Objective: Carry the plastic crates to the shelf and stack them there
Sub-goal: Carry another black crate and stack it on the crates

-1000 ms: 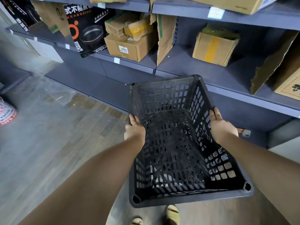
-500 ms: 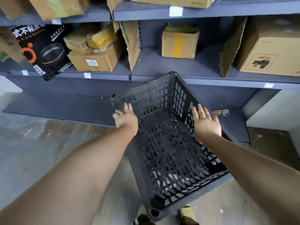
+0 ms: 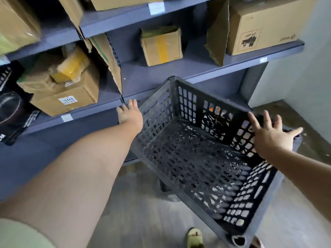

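A black latticed plastic crate (image 3: 197, 158) hangs in the air, tilted, with its far corner up near the middle board of the grey shelf unit (image 3: 188, 70). My left hand (image 3: 129, 116) presses flat on the crate's left rim, fingers stretched out. My right hand (image 3: 270, 136) presses on the right rim with its fingers splayed. The crate is clamped between the two palms. Its far end sits over the right part of the low bottom board (image 3: 26, 158). The inside of the crate holds nothing.
Cardboard boxes stand on the middle board: one taped yellow (image 3: 161, 45), a large one (image 3: 259, 27) at right, a stack (image 3: 66, 93) at left. A pale wall (image 3: 304, 68) closes the right side. My sandalled foot (image 3: 195, 237) stands on the wooden floor below.
I have stepped closer to the shelf and turned right. The crate has swung round and tipped up toward the shelf's right end, and my fingers have spread wider on its rims.
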